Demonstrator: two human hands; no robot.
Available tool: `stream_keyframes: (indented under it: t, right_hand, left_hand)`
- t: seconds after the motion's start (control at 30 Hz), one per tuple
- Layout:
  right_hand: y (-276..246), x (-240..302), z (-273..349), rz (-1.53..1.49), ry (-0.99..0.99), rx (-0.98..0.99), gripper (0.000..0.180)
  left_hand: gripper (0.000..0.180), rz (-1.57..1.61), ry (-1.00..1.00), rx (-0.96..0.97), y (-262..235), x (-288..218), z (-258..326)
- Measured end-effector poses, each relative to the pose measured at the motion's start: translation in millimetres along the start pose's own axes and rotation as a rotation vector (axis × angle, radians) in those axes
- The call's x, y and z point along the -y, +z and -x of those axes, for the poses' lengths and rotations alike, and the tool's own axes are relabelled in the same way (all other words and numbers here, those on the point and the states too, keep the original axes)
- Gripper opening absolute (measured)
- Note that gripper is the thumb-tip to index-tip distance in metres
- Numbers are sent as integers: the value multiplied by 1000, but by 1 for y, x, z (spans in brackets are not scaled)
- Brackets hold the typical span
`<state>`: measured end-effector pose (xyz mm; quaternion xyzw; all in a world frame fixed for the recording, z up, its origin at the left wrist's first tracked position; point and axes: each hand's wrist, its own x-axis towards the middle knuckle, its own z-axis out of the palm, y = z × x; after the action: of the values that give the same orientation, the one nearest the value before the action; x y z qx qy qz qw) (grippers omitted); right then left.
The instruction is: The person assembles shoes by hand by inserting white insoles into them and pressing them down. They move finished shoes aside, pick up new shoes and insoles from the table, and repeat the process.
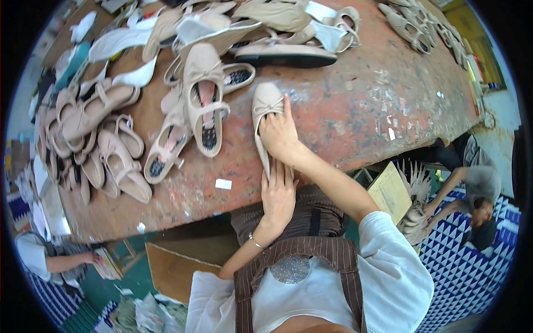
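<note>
A beige ballet flat (267, 95) with a small bow lies on the worn reddish table, toe pointing away from me. My right hand (279, 135) grips it from above, fingers reaching into the opening and the index finger stretched along its right side. What the fingertips touch inside is hidden. At the heel end, my left hand (278, 197) lies with its fingers stretched out against the shoe. Just left of my hands stands a similar strapped shoe (198, 61) with a pink and black patterned inside, leaning over another beige shoe (168, 145).
Piled beige shoes (114, 147) fill the table's left side. White shaped pieces (119, 44) and more shoes lie along the back. Another group of shoes (411, 28) sits far right. Below the edge is a cardboard box (183, 261). Co-workers (480, 177) are at both sides.
</note>
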<state>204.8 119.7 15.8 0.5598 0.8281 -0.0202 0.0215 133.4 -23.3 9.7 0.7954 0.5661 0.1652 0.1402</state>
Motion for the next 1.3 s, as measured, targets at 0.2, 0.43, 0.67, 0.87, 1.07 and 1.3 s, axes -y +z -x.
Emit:
stream_keyframes:
  t: [0.2, 0.43, 0.67, 0.87, 1.07, 1.3]
  right_hand:
    - [-27, -29, 5, -324, -296, 24, 26]
    - [-117, -235, -44, -468, 622, -644, 35]
    - [-64, -311, -136, -769, 541, 25, 33]
    - [-84, -316, -4, -1373, 594, -242, 33]
    - [-73, -220, 111, -1894, 502, -317, 65]
    - [-61, -146, 148, -2084, 231, -249, 58]
  left_hand:
    - [36, 205, -81, -189, -19, 8, -19]
    - [63, 903, -424, -700, -193, 158, 34]
    - [43, -752, -364, -854, -374, 250, -22]
    - [67, 222, -319, -236, -184, 139, -101]
    - [44, 99, -222, -363, -138, 130, -115]
    - [35, 227, 34, 59, -109, 92, -72]
